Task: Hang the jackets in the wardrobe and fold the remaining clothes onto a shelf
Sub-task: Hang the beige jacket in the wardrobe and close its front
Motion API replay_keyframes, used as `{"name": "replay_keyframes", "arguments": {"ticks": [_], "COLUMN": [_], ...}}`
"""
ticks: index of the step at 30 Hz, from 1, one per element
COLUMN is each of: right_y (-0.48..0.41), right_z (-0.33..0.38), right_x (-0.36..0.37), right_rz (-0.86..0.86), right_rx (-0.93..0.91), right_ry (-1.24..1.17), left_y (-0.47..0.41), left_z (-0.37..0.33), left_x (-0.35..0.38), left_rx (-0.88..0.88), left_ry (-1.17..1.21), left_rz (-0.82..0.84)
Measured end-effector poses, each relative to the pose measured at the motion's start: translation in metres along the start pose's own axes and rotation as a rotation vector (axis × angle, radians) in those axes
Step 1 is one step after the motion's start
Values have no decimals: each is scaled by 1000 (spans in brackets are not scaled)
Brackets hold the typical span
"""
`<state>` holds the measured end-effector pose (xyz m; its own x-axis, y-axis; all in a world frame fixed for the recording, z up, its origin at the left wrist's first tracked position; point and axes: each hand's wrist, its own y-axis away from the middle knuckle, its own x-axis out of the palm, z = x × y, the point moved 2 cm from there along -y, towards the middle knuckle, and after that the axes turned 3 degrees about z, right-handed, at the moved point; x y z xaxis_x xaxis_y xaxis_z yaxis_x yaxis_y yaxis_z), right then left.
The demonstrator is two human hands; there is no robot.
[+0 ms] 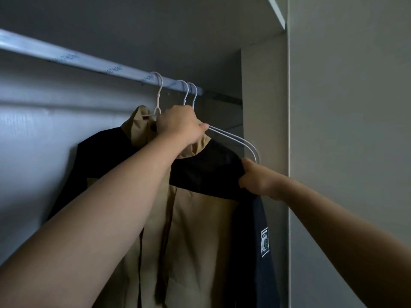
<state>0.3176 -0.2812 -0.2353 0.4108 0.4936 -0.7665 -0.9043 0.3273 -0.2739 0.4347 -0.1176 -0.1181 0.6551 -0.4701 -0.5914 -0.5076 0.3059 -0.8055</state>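
Note:
A tan and black jacket (200, 223) hangs on a white wire hanger (158, 94) hooked over the wardrobe rail (66, 56). Two more empty white hangers (235, 140) hang to its right on the same rail. My left hand (180, 124) grips the necks of these hangers just below their hooks, at the jacket's collar. My right hand (258, 178) pinches the jacket's black right shoulder near the sleeve, which carries a small white and green patch (264, 242).
The wardrobe's side panel (264, 107) stands close to the right of the hangers, and a grey wall (347, 130) lies beyond it. A shelf board (133, 23) spans above the rail. The back panel (33, 141) is to the left.

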Motion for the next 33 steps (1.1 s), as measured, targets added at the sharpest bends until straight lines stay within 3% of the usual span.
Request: {"name": "replay_keyframes", "arguments": {"ticks": [3,8,12,16,19,21,24,27,30,33], "right_y": [1,-2,-11,-13,-15,-16,-7,7,15,17], "right_z": [0,-10,-15,-17,-17,-15,-12,-11,-13,-11], "right_x": [-1,-7,-15,-22,-26,-24,-16,0,21,39], "right_rz": [-15,-26,-160,-163,-245,-407,-657,-702,-864,-929], "right_rx": [-27,-135,-122,-140,-169,-187,-257,-367,-532,-629], "right_ry": [31,-602,-554,-690,-828,-677,-252,-168,270,398], "left_y": [1,10,9,4,5,6,9,13,17,20], "left_z": [7,24,35,46,42,35,32,31,30,33], "left_x": [3,4,8,-2,-8,-4,6,13,12,8], "left_rx": [37,15,-1,-68,-74,22,53,48,69,89], "left_ry": [96,331,596,726,527,417,424,407,317,160], "left_rz": [-8,-61,7,228,372,406,400,441,484,480]}}
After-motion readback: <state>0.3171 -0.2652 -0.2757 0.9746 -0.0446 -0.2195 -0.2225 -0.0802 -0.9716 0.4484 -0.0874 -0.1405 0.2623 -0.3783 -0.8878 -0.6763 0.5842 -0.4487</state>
